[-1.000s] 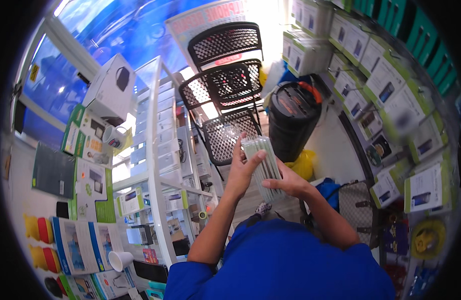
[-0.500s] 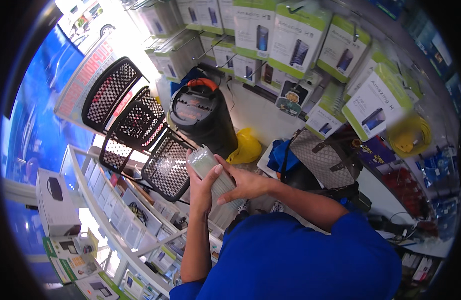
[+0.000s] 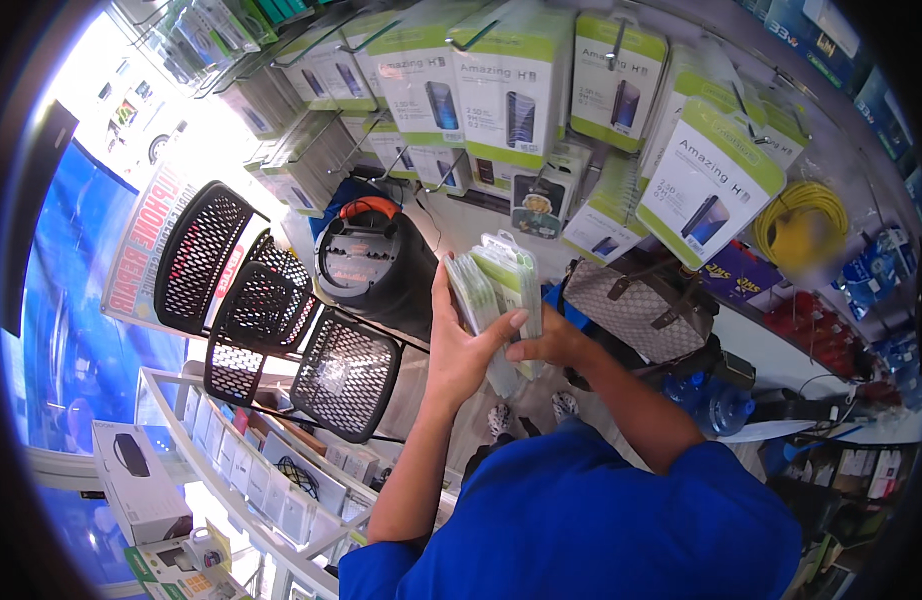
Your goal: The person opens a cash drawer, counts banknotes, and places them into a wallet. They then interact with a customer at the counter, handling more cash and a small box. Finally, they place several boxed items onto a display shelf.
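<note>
Both of my hands hold a stack of flat green-and-white packets (image 3: 501, 285) in clear plastic, raised in front of my chest. My left hand (image 3: 459, 355) grips the stack from the left side, thumb across its front. On the right, my right hand (image 3: 549, 345) pinches the lower edge of the packets, fingers partly hidden behind them. My blue sleeves and shirt (image 3: 591, 520) fill the lower middle of the view.
A wall of hanging green-and-white boxed products (image 3: 501, 90) is ahead. A black round speaker with an orange handle (image 3: 371, 265) stands on the floor. Black mesh chairs (image 3: 271, 310) are at left, a patterned handbag (image 3: 636, 305) at right, a white shelf rack (image 3: 251, 480) below left.
My head has turned right, from the shelf rack and window toward the product wall. The packets stay in both hands, now raised nearer the wall.
</note>
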Tool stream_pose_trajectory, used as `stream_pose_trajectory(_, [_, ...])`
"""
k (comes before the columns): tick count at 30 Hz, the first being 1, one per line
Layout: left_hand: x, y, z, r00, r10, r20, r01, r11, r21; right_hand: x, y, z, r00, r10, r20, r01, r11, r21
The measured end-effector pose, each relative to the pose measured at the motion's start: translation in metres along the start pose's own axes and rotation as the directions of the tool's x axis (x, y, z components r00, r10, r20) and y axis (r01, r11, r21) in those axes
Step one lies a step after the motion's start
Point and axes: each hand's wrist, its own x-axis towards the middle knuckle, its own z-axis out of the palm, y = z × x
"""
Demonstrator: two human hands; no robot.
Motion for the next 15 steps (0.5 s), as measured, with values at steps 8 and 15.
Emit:
stream_pose_trajectory(8, [0.018,-0.010,0.030,0.991,-0.047,-0.128,0.049,0.999,0.016,-0.036,0.045,-0.043,0.976,0.205,0.071,-0.210,0.810,0.548])
stream_pose_trajectory(15, [0.071,-0.003,0.069,0.940,0.316,-0.128,-0.157,0.734,0.661,-0.085,0.065,-0.060,0.924,0.339,0.176,-0.376,0.731,0.570])
